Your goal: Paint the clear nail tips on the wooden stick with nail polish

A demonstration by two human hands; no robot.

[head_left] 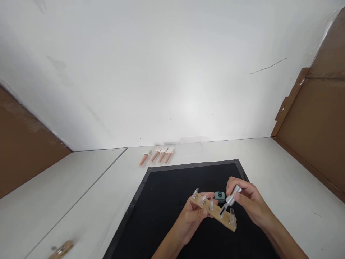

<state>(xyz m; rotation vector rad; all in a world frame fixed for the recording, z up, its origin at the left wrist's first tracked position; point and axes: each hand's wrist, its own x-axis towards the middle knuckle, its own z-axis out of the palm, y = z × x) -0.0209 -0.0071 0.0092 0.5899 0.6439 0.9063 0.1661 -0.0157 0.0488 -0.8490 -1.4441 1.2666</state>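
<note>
My left hand (pixel 190 217) is closed around a narrow wooden strip (pixel 218 215) and holds it slanted over the black mat. Several clear false nail tips (pixel 211 204) stand up from the strip on small round metal mounts. Between the thumb and fingers of my right hand (pixel 249 201) is a nail polish brush (pixel 233 196) with a silver cap. Its dark bristles point down at a nail tip near the strip's right end; whether they touch it I cannot tell. Just behind the strip sits a small teal polish bottle (pixel 219 196) with a dark round opening on top.
A black mat (pixel 172 187) with a grey border lies on the white table (pixel 272 169). Several pinkish sticks with white heads (pixel 161 154) lie by the back wall. Another wooden strip (pixel 61 250) is partly visible at lower left. Brown cardboard panels (pixel 315 122) border both sides.
</note>
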